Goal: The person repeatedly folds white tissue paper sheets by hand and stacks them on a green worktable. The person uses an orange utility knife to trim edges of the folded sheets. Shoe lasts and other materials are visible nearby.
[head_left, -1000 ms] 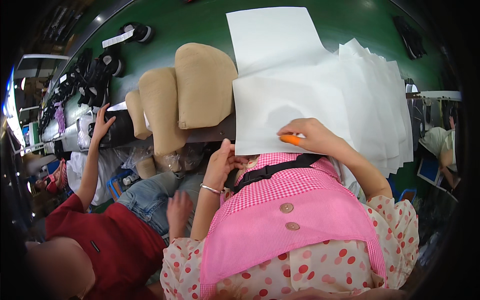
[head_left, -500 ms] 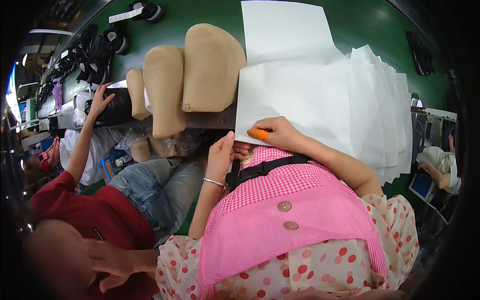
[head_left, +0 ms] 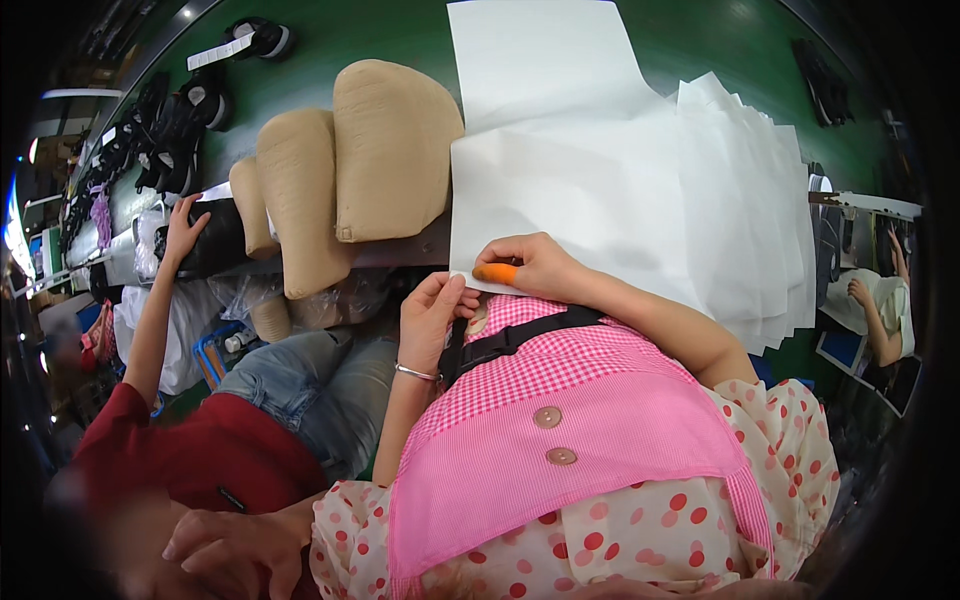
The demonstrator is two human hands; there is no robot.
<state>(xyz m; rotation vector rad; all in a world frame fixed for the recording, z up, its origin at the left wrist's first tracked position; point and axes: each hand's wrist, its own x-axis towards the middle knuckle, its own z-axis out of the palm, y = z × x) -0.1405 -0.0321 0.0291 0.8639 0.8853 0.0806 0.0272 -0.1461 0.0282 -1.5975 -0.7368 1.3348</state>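
Just beyond the pink apron (head_left: 590,470), which has two buttons, both hands meet at the near left corner of the white sheet (head_left: 570,205). The left hand (head_left: 430,315), below one bangle (head_left: 415,373), grips that corner between thumb and fingers. The right hand (head_left: 535,268) bends its fingers on top, one in an orange finger cover (head_left: 497,273); whether it pinches the paper or only presses it cannot be told. The sheet spreads away from the hands and to their right, its near edge running along the apron.

To the right of the hands lies a fanned stack of paper (head_left: 745,230), several sheets overlapping too closely to count. Forward and left of the left hand, three tan padded forms (head_left: 395,150) sit side by side, the largest right up against the paper. Farther left, a co-worker's hand (head_left: 185,235) rests on a black item (head_left: 218,238). Green tabletop (head_left: 715,40) shows past the paper's far edges, with a dark shoe (head_left: 825,85) at the far right and one labelled shoe (head_left: 262,38) at the far left.
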